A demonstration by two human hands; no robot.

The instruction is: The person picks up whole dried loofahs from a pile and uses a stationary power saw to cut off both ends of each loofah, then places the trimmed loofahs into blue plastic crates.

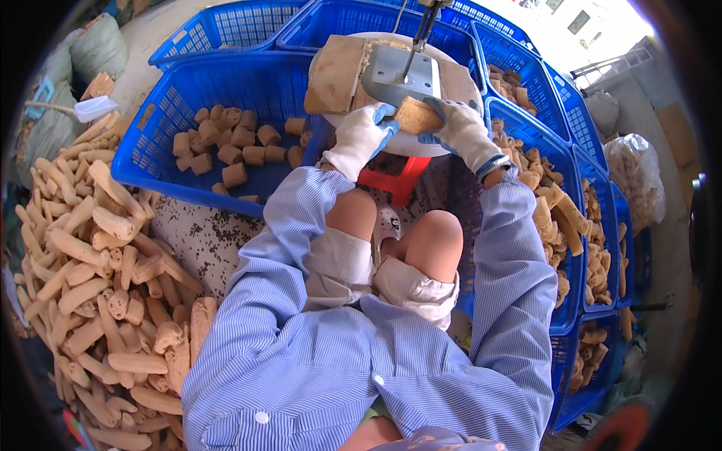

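Observation:
A short tan piece of dried loofah (418,116) is held between my two gloved hands, just in front of a grey metal machine plate (401,74). My left hand (359,139), in a white glove with blue fingers, is closed with its fingertips at the loofah's left end. My right hand (464,134), gloved alike, grips the right end between thumb and fingers. A thin upright metal rod (412,60) comes down onto the plate. Wooden boards (334,74) flank the plate on a round white top.
Left of the machine, a blue basket (154,177) contains cut loofah pieces (233,143). Whole loofahs (113,293) are heaped on the floor at left. More blue baskets (575,259) with loofah pieces line the right. A red stool-like support (406,180) stands below the machine.

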